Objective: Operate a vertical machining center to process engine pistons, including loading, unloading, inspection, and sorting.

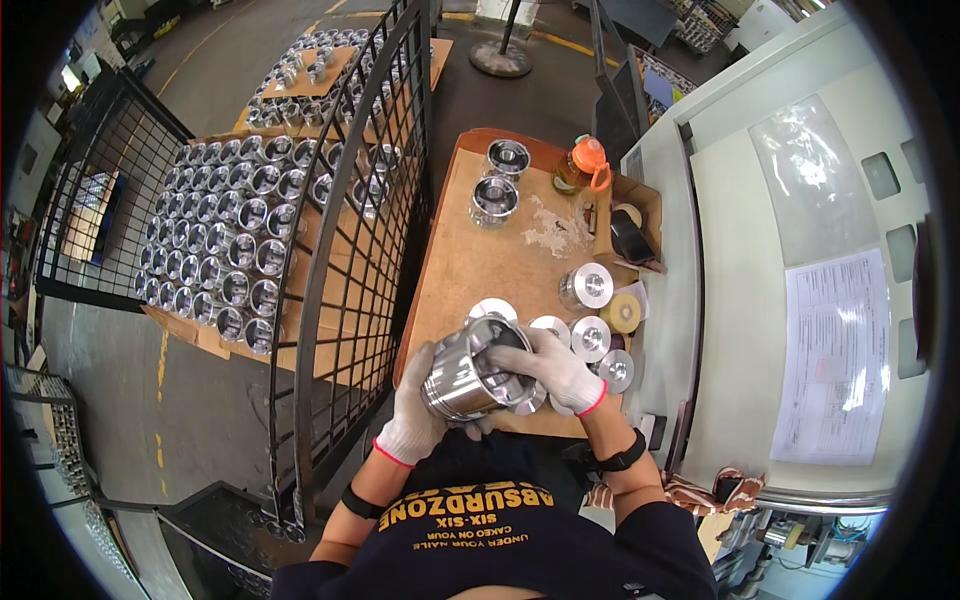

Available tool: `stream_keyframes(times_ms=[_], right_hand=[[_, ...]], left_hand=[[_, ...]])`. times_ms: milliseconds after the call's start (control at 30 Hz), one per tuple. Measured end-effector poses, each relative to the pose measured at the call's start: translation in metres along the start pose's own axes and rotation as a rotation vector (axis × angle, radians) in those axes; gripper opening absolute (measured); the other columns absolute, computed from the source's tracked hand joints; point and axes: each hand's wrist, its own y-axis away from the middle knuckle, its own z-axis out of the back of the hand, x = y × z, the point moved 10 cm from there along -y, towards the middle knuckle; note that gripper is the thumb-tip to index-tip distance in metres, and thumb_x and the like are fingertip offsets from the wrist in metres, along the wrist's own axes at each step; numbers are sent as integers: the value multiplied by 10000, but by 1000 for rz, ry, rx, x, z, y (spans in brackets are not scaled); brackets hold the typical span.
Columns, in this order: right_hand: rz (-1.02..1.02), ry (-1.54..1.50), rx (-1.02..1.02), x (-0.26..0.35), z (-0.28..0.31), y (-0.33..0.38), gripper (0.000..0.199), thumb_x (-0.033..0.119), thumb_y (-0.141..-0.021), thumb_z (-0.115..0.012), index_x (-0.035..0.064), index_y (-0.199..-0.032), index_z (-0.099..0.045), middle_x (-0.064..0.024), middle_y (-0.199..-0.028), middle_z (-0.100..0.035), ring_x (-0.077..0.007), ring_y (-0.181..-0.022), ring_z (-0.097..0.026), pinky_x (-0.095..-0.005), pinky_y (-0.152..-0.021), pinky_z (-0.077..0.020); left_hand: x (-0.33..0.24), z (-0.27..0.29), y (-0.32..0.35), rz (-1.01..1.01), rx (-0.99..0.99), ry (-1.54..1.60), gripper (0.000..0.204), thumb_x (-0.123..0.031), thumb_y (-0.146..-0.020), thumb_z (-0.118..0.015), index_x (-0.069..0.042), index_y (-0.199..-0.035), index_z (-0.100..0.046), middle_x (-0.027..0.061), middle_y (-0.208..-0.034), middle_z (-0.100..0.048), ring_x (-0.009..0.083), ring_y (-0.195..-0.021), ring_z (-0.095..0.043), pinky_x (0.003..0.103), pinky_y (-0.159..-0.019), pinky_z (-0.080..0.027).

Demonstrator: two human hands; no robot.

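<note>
Left grip [416,402] clamped on piston [456,386], right grip [556,368] partly inside, closure unclear, black mesh panel [314,270] left, bottle [577,170] beyond

Two hands [415,412] [560,366], one held piston [455,385], one orange-lidded bottle [585,162]

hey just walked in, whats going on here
A person's gloved left hand supports a shiny metal cylinder over a brown table, with the right hand's fingers at its open end. Several similar parts stand on that table, near an orange-capped bottle. Many more rows stand off to the left.
</note>
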Motion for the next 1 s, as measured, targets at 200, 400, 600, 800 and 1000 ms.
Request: stream_keyframes(times_ms=[200,400,600,800,1000], right_hand=[[-2,175,71,5,7,-40,372,311,-901,-637,-6,-1087,-694,-91,-932,-704,-143,-799,-640,-288,-714,-507],[134,441,-264,-15,67,-130,390,342,-863,-588,4,-1020,-707,-276,-905,-687,-414,-873,-666,-476,-775,-503],[100,704,-546,-67,110,-219,362,283,-873,-541,4,-1052,-687,-289,-998,-678,-443,-976,-646,-512,-851,-496],[-107,768,-600,-103,134,-247,353,273,-874,-510,38,-1049,-707,-261,-1076,-682,-415,-1052,-643,-501,-909,-514],[-116,358,-576,-129,138,-233,456,411,-908,-538,13,-1064,-698,-254,-1046,-701,-402,-1018,-672,-486,-883,-522]], left_hand=[[3,22,-17,-2,-25,140,804,-709,-978,-223,-64,-1413,-424,188,-1085,-677,310,-773,-710,406,-569,-591],[9,61,-3,-109,-308,-84,761,-606,-1002,-368,-69,-1531,-261,187,-1311,-536,274,-1001,-637,393,-812,-550],[32,71,40,-60,-266,-239,576,-365,-1027,-495,1,-1463,-405,148,-1289,-565,226,-1064,-624,353,-915,-518],[47,84,55,4,-301,-338,568,-341,-1028,-488,11,-1463,-385,166,-1284,-562,245,-1076,-637,355,-912,-528],[48,87,53,29,-323,-367,561,-350,-1022,-489,1,-1451,-409,164,-1270,-572,245,-1072,-640,354,-909,-527]])
